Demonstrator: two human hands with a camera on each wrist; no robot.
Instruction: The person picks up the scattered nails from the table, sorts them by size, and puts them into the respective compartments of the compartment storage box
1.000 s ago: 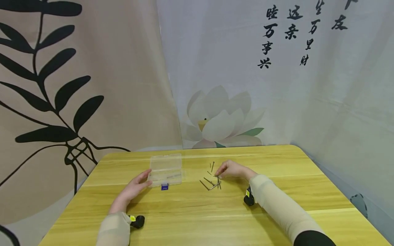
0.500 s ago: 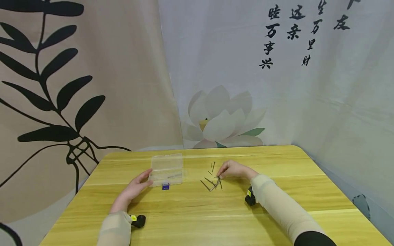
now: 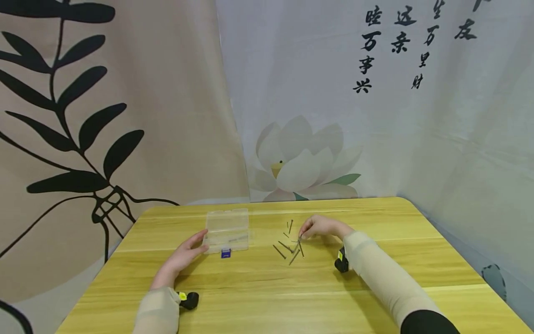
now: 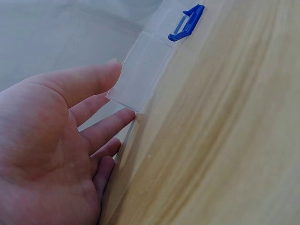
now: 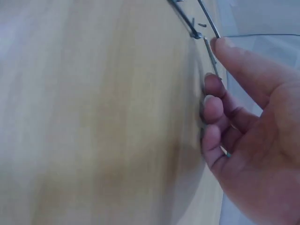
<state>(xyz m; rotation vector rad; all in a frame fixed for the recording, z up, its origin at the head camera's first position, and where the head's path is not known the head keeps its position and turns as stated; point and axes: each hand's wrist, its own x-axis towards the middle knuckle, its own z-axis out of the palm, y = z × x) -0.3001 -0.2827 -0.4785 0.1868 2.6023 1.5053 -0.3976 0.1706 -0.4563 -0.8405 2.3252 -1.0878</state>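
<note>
A clear plastic box (image 3: 227,241) lies with its lid raised at the back and a blue latch (image 3: 225,253) at its front. My left hand (image 3: 182,258) is at its left end; the thumb and fairly straight fingers touch the box's edge and corner (image 4: 133,79). To the right, several thin dark metal nails (image 3: 279,252) lie loosely scattered. Over them, my right hand (image 3: 322,227) pinches a slender nail (image 5: 209,18) between thumb and forefinger, its other fingers curled in. Other nails (image 5: 185,14) lie right by the fingertips. Part of the held nail is hidden.
Everything lies on a wood-grain table (image 3: 250,297). Behind it hangs a printed cloth (image 3: 200,116) with leaves, a lotus and writing. Two loose nails (image 3: 290,226) lie towards the back. A wrist camera (image 3: 341,261) sits under the right cuff.
My right hand has lifted slightly and drawn away to the right, and nails beneath it have shifted and spread apart. The left hand stays at the box. The head view has moved a little.
</note>
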